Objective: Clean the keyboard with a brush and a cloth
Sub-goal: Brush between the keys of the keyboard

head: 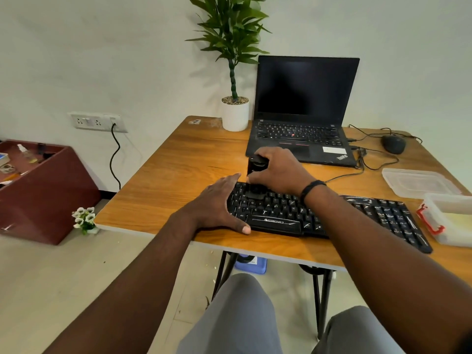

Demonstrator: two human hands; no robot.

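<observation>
I see the black full-size keyboard with white lettering (329,215) lying along the near edge of the orange-brown wooden table (178,159), its left end under both hands; the left hand (219,203) rests flat on that left end, fingers straight and together, thumb along the front edge of the board; the right hand (278,168) curls over a black brush with a stubby handle (256,172), gripping it from above, with the dark bristles touching the upper-left keys; a black band sits on the right wrist.

Behind the keyboard an open black laptop with a dark screen (304,108) faces me; a black wired mouse (393,143) lies to its right, cables trailing across the wood; a white cylindrical pot holding a green leafy plant (235,113) stands just beside the laptop's left edge, pebbles on its soil.

At the right edge of the table a clear plastic box with a red clip (449,218) holds something pale yellow; I cannot tell what it is; a clear flat plastic lid (419,182) lies just behind it, apart from the box.

On the floor to the left, a dark red open crate (43,190) contains a small spray bottle and other bits too small to name; a small white-flowered plant (85,219) sits near it.
</observation>
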